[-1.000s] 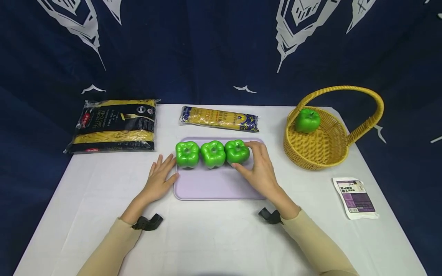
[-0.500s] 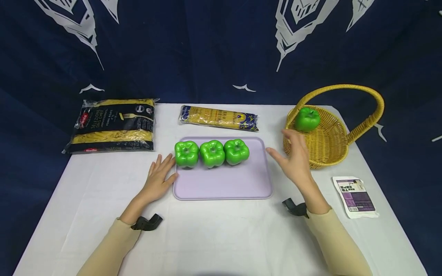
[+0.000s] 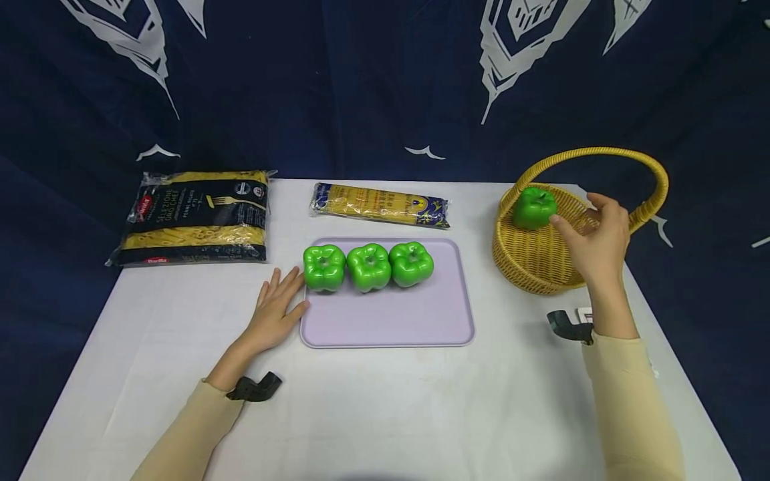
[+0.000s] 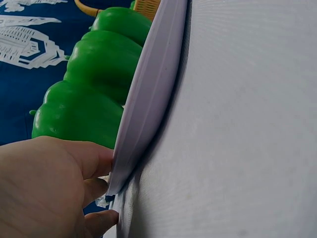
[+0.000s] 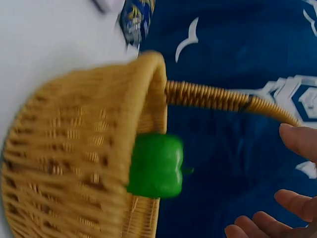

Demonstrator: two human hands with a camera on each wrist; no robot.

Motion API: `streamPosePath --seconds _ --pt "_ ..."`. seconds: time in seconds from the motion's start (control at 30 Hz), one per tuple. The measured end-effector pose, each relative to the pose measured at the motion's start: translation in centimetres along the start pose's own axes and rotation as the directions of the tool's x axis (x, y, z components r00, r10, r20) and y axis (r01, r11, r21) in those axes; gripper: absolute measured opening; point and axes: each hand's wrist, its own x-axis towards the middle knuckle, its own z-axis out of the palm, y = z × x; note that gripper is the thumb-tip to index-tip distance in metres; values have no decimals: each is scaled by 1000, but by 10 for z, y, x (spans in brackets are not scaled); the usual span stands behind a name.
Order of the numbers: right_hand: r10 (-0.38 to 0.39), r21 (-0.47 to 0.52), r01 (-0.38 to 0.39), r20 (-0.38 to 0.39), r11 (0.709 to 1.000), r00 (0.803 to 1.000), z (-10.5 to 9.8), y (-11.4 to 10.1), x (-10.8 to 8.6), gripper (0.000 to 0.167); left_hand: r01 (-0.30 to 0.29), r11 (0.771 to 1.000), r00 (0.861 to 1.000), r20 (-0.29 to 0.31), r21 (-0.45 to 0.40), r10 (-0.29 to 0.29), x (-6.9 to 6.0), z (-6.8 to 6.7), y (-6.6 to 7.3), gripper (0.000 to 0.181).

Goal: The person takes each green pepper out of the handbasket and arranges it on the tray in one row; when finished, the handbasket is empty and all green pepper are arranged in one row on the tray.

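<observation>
Three green bell peppers (image 3: 369,268) stand in a row along the back of a lilac tray (image 3: 388,327). My left hand (image 3: 273,314) lies with fingers spread at the tray's left edge, its thumb touching the rim; the left wrist view shows the fingers (image 4: 96,158) beside that rim. Over the right side of a wicker basket (image 3: 535,270), below its handle, hovers my right hand (image 3: 601,244), fingers loosely bent and holding nothing. Another green bell pepper (image 3: 535,208) rests inside the basket at the left; the right thumb tip is close to it in the head view.
A black-and-yellow bag of penne (image 3: 198,217) lies at the back left. Behind the tray is a long yellow-and-blue pasta packet (image 3: 380,206). My right forearm covers most of a white packet near the right edge. A dark blue curtain (image 3: 361,87) hangs behind the table.
My right hand has let go of the rightmost pepper on the tray and moved right to above the basket. The left hand stays by the tray.
</observation>
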Motion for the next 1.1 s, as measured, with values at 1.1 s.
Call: streamPosePath --seconds 1.1 --pt "175 25 -182 174 983 969 41 27 48 85 29 999 999 23 20 -30 1 -1 2 58"
